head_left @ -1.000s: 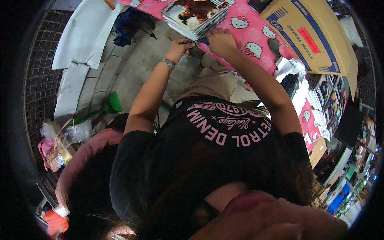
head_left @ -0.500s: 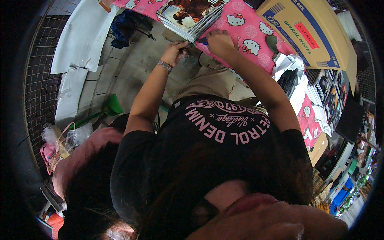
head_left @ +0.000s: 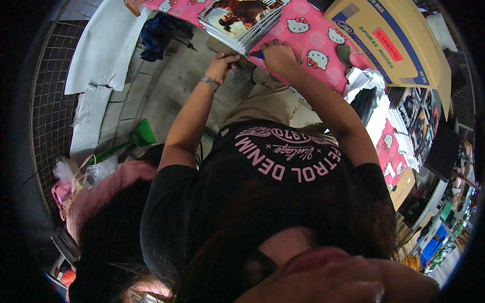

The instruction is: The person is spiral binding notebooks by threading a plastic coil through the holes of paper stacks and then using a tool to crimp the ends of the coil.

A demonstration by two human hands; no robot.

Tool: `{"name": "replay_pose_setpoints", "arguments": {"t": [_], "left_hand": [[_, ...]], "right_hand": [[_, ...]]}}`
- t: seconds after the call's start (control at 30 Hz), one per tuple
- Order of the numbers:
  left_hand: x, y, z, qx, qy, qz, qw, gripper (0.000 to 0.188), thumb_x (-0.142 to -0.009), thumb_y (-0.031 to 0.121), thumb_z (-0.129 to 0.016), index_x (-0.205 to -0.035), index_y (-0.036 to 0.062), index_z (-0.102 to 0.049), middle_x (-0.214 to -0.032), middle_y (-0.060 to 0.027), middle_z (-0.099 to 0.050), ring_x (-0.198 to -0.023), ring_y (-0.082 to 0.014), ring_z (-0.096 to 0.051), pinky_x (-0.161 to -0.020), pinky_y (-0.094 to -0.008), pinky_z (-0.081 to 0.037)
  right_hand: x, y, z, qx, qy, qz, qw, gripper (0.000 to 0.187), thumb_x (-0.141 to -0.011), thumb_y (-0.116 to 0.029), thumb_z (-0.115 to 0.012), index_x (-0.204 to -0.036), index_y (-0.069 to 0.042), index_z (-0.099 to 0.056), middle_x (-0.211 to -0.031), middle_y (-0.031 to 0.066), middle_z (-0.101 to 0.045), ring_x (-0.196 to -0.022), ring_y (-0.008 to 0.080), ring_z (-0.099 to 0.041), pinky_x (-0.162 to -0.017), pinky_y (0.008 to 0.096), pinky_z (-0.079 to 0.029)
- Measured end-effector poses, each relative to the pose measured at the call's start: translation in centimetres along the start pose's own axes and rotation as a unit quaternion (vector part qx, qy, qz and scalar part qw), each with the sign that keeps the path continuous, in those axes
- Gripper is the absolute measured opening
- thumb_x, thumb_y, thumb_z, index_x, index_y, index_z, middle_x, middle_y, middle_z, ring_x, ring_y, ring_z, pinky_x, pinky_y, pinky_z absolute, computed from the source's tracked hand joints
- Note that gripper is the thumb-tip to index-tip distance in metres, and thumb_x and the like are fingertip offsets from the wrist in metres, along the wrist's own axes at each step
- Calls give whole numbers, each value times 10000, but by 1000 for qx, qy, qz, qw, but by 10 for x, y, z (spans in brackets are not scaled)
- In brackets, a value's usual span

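A stack of spiral notebooks (head_left: 236, 28) with picture covers lies at the edge of a table covered in pink cartoon-printed cloth (head_left: 323, 45). Just below the stack's near corner is my left hand (head_left: 221, 68), a watch (head_left: 209, 82) on its wrist. Its fingers are curled together, and whatever is in them is too small to make out. My right hand (head_left: 281, 56) rests over the cloth, right of that corner. It is closed on a dark blue tool (head_left: 257, 54), whose tip points toward the corner; its exact kind is unclear.
A large cardboard box (head_left: 386, 38) stands at the right, with more notebooks (head_left: 418, 118) and crumpled white paper (head_left: 365, 81) below it. A dark blue umbrella (head_left: 164, 35) is left of the table. Beside me at lower left is a person in pink (head_left: 106, 194), near a green dustpan (head_left: 144, 132).
My left hand has drawn slightly away from the notebook corner. The dark blue tool in my right hand shows more clearly now. The person at lower left has shifted a little.
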State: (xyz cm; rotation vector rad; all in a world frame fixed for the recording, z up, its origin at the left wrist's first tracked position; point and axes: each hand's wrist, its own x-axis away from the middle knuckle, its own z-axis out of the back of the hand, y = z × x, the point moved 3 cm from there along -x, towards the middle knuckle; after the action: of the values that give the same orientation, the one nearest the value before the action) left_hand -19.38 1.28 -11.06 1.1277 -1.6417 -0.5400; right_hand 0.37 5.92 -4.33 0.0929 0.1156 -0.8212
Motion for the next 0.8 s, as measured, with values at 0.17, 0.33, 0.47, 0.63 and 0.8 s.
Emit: {"name": "replay_pose_setpoints", "arguments": {"t": [0.17, 0.33, 0.47, 0.63, 0.8], "left_hand": [[1, -1, -9, -61, -5, -11, 998, 154, -771, 76, -726, -885, 58, -624, -744, 1, -616, -544, -87, -504, -489, -223, -369], [-1, 0, -6, -125, 6, -40, 991, 147, -765, 79, -732, -864, 51, -628, -709, 1, -608, -538, -85, -501, -484, -220, -361], [-7, -3, 3, -66, 4, -17, 998, 119, -768, 84, -726, -850, 56, -643, -700, 0, -608, -521, -84, -494, -468, -223, -350], [-5, -5, -5, -89, 3, -17, 996, 115, -775, 87, -716, -861, 48, -650, -710, -11, -619, -510, -90, -493, -448, -226, -338], [-4, -12, -4, -80, -17, -3, 997, 132, -786, 98, -707, -883, 32, -645, -784, -40, -652, -528, -102, -502, -481, -231, -364]], "right_hand": [[-7, -11, -1, 28, 9, 14, 999, 212, -793, -202, -550, -909, -80, -679, -897, 108, -688, -823, 264, -675, -668, 414, -530], [-12, -11, -2, -48, -140, -42, 988, 213, -792, -220, -558, -908, -94, -685, -909, 99, -688, -887, 255, -666, -682, 423, -530], [-4, -3, -1, -17, -114, -49, 992, 204, -802, -194, -535, -907, -80, -668, -863, 95, -675, -831, 293, -659, -743, 434, -525], [-7, -11, -6, 53, -21, -21, 998, 205, -801, -232, -560, -906, -124, -699, -918, 102, -695, -852, 237, -666, -776, 423, -489], [-11, -18, 1, -27, -106, -38, 993, 198, -792, -248, -590, -884, -113, -701, -864, 93, -695, -842, 272, -673, -717, 438, -513]]}}
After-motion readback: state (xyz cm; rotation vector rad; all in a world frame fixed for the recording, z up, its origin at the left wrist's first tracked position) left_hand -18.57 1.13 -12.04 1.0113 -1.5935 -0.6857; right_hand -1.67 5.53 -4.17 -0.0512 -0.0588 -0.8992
